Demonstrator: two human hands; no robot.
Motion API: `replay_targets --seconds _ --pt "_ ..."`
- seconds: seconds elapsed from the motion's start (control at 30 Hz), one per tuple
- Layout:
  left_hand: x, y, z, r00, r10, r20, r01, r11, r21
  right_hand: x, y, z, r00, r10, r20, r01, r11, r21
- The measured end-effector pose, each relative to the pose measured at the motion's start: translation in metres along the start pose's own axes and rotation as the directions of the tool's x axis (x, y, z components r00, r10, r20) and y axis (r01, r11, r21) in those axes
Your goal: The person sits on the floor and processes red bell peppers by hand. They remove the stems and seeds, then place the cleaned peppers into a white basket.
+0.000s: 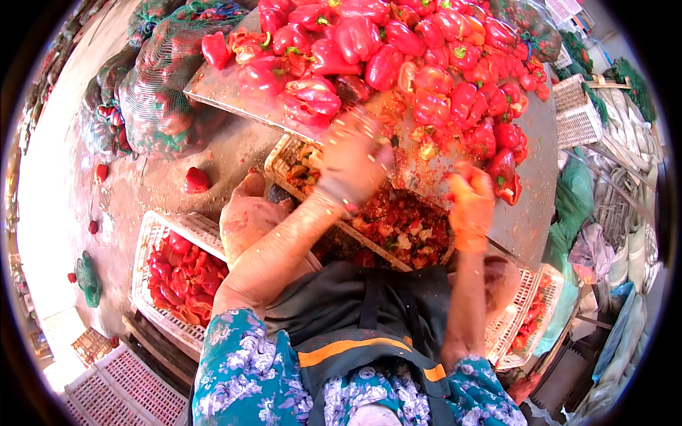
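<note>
Both of my hands are over the near part of a metal table (234, 98) heaped with red bell peppers (356, 40). My left hand (356, 152), blurred by motion, is above the table's edge, beside a cut pepper; whether it holds anything is unclear. My right hand (471, 199), in an orange glove, has its fingers curled, with a bit of red at its left side; its grip is blurred. Below the edge, a crate (290, 183) holds pepper cores and seedy scraps (405, 226). Seeds are scattered over the hands and table.
At left, a white plastic crate (139, 261) holds red pepper pieces (184, 279); another crate (525, 309) stands at right. Filled green mesh sacks (165, 90) lie on the floor at upper left. A loose red pepper (197, 180) lies nearer. Stacked fabric and nets (618, 213) are at right.
</note>
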State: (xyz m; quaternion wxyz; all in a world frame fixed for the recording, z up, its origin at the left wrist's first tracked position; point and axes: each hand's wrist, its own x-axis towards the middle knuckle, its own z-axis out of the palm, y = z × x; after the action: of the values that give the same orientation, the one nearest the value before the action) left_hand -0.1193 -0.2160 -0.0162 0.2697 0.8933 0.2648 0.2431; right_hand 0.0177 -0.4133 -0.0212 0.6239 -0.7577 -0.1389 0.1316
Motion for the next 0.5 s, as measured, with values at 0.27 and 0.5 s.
replay_targets --seconds 0.27,0.5 --pt "0.019 -0.134 0.015 0.832 -0.424 -0.357 0.375 0.905 -0.201 -0.138 -0.082 -0.242 0.956 0.069 -0.284 -0.286 0.416 -0.863" --pt "0.031 -0.053 -0.013 0.759 -0.651 -0.032 0.531 0.647 -0.547 -0.142 -0.076 -0.189 0.979 0.064 -0.192 -0.161 0.819 -0.551"
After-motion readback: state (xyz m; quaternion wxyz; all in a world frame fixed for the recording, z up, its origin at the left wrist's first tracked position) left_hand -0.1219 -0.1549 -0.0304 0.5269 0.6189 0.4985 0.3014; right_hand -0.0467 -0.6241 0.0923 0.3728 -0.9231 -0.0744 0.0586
